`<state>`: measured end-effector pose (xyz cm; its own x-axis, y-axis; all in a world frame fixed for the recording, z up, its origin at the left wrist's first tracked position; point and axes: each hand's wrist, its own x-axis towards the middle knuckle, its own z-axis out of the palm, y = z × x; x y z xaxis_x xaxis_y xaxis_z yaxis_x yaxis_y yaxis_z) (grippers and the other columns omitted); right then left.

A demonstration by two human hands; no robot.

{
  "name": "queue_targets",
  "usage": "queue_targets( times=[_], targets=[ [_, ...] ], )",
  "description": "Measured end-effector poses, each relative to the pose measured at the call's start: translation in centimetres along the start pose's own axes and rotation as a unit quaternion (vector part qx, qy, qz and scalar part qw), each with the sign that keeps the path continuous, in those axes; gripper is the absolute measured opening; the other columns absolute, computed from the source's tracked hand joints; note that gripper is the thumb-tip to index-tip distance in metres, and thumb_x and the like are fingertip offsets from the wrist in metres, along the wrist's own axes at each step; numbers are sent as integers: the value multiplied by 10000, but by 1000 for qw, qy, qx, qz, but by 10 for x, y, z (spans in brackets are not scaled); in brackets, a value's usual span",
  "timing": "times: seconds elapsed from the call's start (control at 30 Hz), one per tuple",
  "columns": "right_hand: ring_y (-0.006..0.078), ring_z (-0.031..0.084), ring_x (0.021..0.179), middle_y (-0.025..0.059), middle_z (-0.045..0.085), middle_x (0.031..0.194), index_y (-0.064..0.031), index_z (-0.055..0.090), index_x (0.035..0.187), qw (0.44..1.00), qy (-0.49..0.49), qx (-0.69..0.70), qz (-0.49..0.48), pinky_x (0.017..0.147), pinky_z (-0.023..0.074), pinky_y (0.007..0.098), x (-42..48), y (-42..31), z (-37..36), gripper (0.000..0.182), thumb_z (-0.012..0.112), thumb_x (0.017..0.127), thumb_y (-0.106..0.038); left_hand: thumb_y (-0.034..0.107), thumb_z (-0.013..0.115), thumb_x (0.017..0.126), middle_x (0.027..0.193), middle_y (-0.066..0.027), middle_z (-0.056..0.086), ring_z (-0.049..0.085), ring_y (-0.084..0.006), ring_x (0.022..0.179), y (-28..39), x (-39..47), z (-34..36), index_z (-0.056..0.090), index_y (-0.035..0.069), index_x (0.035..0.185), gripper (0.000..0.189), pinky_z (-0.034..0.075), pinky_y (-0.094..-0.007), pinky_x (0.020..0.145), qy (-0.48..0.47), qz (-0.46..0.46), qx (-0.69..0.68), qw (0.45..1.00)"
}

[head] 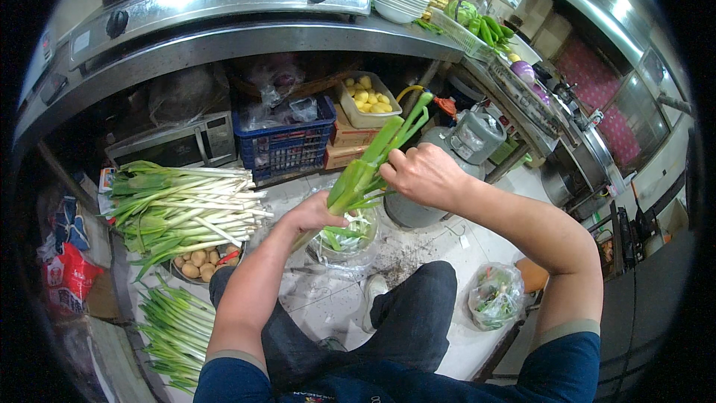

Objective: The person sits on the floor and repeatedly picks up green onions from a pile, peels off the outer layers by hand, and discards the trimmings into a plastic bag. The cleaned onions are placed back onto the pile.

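My left hand [314,214] is wrapped around a large green onion or leek [363,170], which slants up and to the right with its green leaves at the top. Curled fingers of my right hand [422,174] pinch at its leaf edge, and the fingertips are partly hidden. Below the stalk, a plastic-lined bin [366,240] holds stripped leaves and pale peelings [342,239]. On the left lies a big pile of the same stalks [196,207], white ends pointing right. Thinner green onions [176,330] lie on the floor nearer to me.
A pan of potatoes [198,262] sits by my knee. Behind stand a microwave [179,143], a blue crate [285,143], a tub of peeled potatoes [366,98] and a grey gas cylinder [411,207]. A steel counter [251,39] overhangs them. A bag of scraps [495,296] rests at right.
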<state>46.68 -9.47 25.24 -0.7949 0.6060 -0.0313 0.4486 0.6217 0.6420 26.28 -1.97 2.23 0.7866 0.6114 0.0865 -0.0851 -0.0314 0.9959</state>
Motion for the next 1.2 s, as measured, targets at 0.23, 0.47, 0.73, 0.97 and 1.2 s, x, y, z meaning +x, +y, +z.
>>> queue_targets(
  times=[0.23, 0.47, 0.73, 0.97, 1.2],
  targets=[
    [269, 656, 697, 107, 647, 796, -20, 635, 869, 968, 20, 247, 49, 639, 530, 356, -13, 13, -4, 105, 603, 862, -120, 0, 801, 753, 1077, -56, 709, 640, -162, 1024, -9, 3, -7, 643, 45, 1201, 477, 491, -322, 940, -31, -13, 52, 998],
    [290, 624, 836, 155, 633, 840, -18, 643, 919, 905, 60, 371, 201, 746, 489, 405, -29, 63, -34, 256, 751, 860, -242, 78, 819, 767, 1066, -64, 714, 646, -165, 994, -9, -1, -8, 658, 35, 1168, 434, 498, -329, 922, -38, -1, 58, 998],
    [272, 624, 853, 91, 582, 876, -51, 604, 797, 996, 0, 86, -17, 709, 534, 384, -18, 11, 6, 111, 628, 737, -141, 130, 831, 765, 1096, -72, 694, 632, -173, 1023, -7, 3, 0, 626, 43, 1217, 503, 508, -347, 894, -56, 29, 27, 998],
    [200, 636, 823, 77, 543, 951, -64, 600, 862, 993, 73, 62, -74, 607, 533, 322, -11, -11, 10, 150, 608, 769, -181, 170, 832, 769, 1110, -73, 654, 588, -141, 925, 7, -2, -3, 558, 56, 1292, 601, 509, -313, 793, -63, 36, -65, 995],
    [205, 638, 798, 84, 578, 879, -57, 579, 795, 996, 80, 31, -15, 646, 535, 332, 2, -22, 23, 122, 603, 761, -172, 157, 806, 776, 826, -15, 613, 563, -96, 678, 8, -4, -10, 589, 6, 1227, 523, 447, -241, 599, -121, 18, -125, 985]
  ],
)
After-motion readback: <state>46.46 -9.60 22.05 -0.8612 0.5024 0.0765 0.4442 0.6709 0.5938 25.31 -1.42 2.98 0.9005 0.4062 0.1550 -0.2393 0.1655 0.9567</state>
